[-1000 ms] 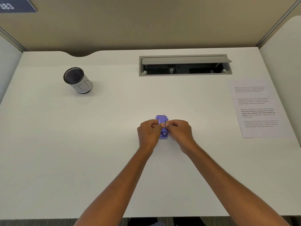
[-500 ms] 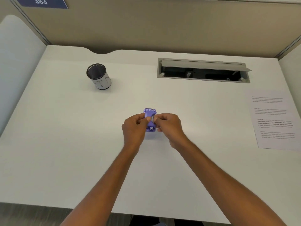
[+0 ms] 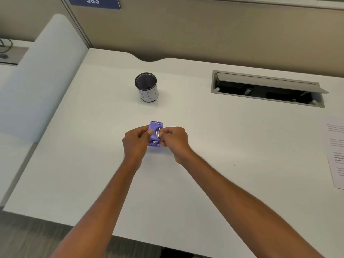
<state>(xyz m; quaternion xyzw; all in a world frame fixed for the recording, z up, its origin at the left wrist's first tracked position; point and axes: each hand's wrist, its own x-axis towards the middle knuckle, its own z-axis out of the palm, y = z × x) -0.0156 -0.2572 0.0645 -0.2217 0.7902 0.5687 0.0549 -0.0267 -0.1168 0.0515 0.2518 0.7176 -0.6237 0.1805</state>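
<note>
A small purple plastic device [image 3: 155, 127] with metal pins and a metal bar sits between my two hands over the middle of the white desk [image 3: 93, 164]. My left hand [image 3: 135, 141] grips its left side, thumb pressed on the purple face. My right hand [image 3: 174, 139] pinches its right edge beside the metal bar. My fingers hide the device's middle and sides. Whether it rests on the desk or is lifted I cannot tell.
A black mesh pen cup [image 3: 146, 87] stands behind the hands. An open grey cable tray [image 3: 268, 89] is set into the desk at back right. A printed sheet [image 3: 337, 155] lies at the right edge. A white divider [image 3: 46, 71] rises on the left.
The view has swung left, so everything sits further right in frame. Both hands keep their hold on the purple device with no clear change in grip.
</note>
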